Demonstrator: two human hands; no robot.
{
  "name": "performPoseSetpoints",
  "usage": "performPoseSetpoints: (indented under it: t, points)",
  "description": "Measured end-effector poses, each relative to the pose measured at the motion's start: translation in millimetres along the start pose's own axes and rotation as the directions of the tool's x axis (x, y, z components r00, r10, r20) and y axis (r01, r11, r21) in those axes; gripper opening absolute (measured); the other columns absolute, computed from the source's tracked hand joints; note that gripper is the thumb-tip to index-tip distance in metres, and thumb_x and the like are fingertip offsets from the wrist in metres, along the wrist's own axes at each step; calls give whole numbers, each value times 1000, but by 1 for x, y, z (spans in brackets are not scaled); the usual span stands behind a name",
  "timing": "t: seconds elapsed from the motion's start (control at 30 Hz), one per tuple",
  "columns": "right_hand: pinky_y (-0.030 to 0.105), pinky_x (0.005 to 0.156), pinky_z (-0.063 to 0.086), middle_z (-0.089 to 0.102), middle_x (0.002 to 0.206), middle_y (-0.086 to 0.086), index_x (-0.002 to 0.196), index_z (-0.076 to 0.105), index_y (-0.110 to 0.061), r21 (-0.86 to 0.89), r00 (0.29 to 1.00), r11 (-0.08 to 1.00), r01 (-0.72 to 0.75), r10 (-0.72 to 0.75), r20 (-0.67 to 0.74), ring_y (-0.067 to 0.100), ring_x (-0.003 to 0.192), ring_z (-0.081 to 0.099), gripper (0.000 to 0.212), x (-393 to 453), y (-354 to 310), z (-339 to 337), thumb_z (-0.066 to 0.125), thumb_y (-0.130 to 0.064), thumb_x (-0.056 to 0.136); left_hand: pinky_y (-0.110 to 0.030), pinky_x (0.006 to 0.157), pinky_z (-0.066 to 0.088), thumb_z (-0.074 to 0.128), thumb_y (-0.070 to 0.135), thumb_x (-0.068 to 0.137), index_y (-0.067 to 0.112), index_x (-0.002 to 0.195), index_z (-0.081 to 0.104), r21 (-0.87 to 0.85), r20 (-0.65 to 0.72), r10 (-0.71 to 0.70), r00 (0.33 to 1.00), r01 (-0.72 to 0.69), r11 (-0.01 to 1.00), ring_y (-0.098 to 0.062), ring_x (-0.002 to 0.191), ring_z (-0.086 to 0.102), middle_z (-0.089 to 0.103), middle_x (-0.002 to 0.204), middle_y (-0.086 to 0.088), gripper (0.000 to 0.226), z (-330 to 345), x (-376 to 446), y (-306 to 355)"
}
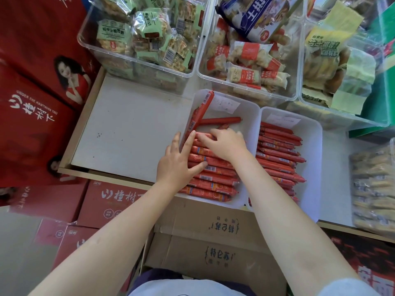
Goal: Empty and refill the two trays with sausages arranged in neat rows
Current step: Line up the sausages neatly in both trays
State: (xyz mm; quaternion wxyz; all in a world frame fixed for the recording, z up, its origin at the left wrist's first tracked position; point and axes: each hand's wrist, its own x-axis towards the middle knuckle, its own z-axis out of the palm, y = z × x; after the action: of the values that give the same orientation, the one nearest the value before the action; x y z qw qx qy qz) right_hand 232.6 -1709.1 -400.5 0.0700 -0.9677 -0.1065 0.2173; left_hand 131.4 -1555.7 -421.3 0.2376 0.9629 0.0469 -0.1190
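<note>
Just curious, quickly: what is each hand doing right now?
Left hand: open, straight fingers pressing on the sausages in the left tray.
Right hand: fingers curled on the top sausage; actual grip cannot be told.

This is a shop, most likely a small grocery or snack store. A white display shelf (128, 129) with a wooden edge carries clear plastic bins (136, 67) heaped with individually wrapped snacks: green-labelled packets (149, 24), orange-labelled packets (248, 60) and yellow-labelled packets (327, 50). Two white trays (316, 146) on the same shelf hold red sausages (277, 150) in printed wrappers with barcodes, and each tray has a small paper label stuck inside its far wall. Red printed cartons (32, 99) of one brand stand stacked beside and below the shelf, and brown cardboard boxes (213, 248) sit underneath, as stock does in a store.
</note>
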Motion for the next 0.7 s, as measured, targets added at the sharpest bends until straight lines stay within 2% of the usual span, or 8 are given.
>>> performPoseSetpoints:
  t: [0.17, 0.27, 0.33, 0.4, 0.47, 0.6, 0.7]
  points:
    - [47, 93, 35, 63, 118, 8, 121, 59, -23, -30, 997, 998, -47, 45, -69, 31, 114, 52, 64, -24, -5, 19, 19, -67, 96, -49, 99, 47, 41, 75, 86, 47, 155, 2, -8, -22, 32, 999, -33, 999, -34, 149, 16, 0, 166, -7, 84, 2, 0, -2]
    - [46, 93, 36, 62, 118, 10, 127, 56, -21, -50, 996, 998, -22, 18, -92, 32, 115, 52, 62, -30, -5, 20, 19, -62, 99, -51, 109, 34, 39, 75, 86, 46, 156, 10, 10, -51, 81, 995, -81, 997, -32, 152, 6, -3, 167, -6, 81, 5, -1, -5]
    - [45, 98, 34, 56, 128, 12, 142, 47, -22, 5, 995, 1000, 4, -4, -95, 30, 122, 47, 58, -30, -2, 24, 22, -56, 102, -54, 114, 23, 33, 75, 88, 42, 157, 14, 92, -90, 151, 984, -143, 985, -28, 153, -2, -5, 167, -2, 78, 8, -1, -6]
    - [46, 109, 28, 45, 145, 13, 151, 35, -25, 77, 998, 997, 4, 1, -69, 29, 136, 37, 58, -27, 1, 27, 22, -53, 103, -58, 117, 15, 26, 74, 90, 37, 158, 14, 181, -65, 198, 978, -184, 966, -24, 153, -9, -7, 167, 4, 78, 10, 0, -6]
    - [45, 114, 26, 42, 152, 10, 152, 36, -20, 158, 999, 987, 13, -7, -40, 27, 141, 35, 59, -27, -2, 25, 21, -51, 104, -60, 118, 10, 18, 74, 92, 33, 159, 10, 230, -33, 203, 979, -190, 954, -22, 153, -10, -5, 167, 9, 79, 11, 1, -6]
    - [35, 116, 26, 46, 150, 10, 146, 44, -7, 388, 997, 919, 72, -73, -13, 21, 141, 38, 48, -46, -9, 14, 30, -32, 108, -61, 116, 7, 15, 73, 91, 35, 158, 8, 230, 19, 181, 983, -180, 956, -28, 153, -3, 5, 166, 11, 78, 9, 2, -2]
    - [29, 106, 26, 53, 142, 14, 136, 52, -1, 520, 996, 853, -47, 4, 84, 26, 135, 42, 44, -37, -5, -2, 29, -27, 108, -62, 115, 11, 16, 73, 89, 39, 157, 11, 232, 54, 147, 988, -156, 960, -33, 152, 7, 9, 166, 12, 76, 7, 2, 0]
